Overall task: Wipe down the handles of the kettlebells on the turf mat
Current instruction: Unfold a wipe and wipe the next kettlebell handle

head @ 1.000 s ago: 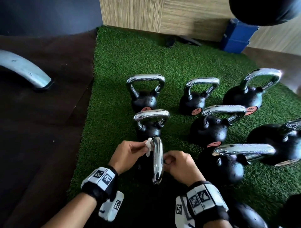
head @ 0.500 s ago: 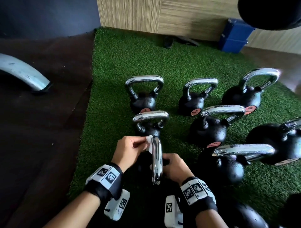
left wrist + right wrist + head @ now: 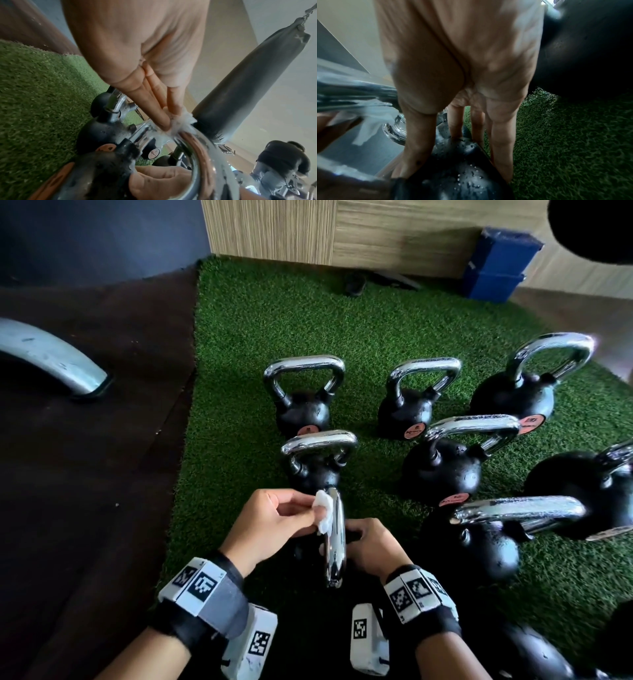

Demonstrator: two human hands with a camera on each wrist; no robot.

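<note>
Wiping is under way on the nearest kettlebell [image 3: 308,546], which sits at the near left of the turf mat [image 3: 260,313], its chrome handle [image 3: 335,539] edge-on to the head camera. The left hand [image 3: 274,522] pinches a small white wipe [image 3: 323,512] against the far end of that handle. The right hand [image 3: 371,546] has its fingers spread down over the black body, apparently steadying it, and grips nothing. Judgement: the next move calls for drawing the wipe along the rest of the handle. The other kettlebells [image 3: 442,467] stand farther off and to the right, droplets showing on several.
</note>
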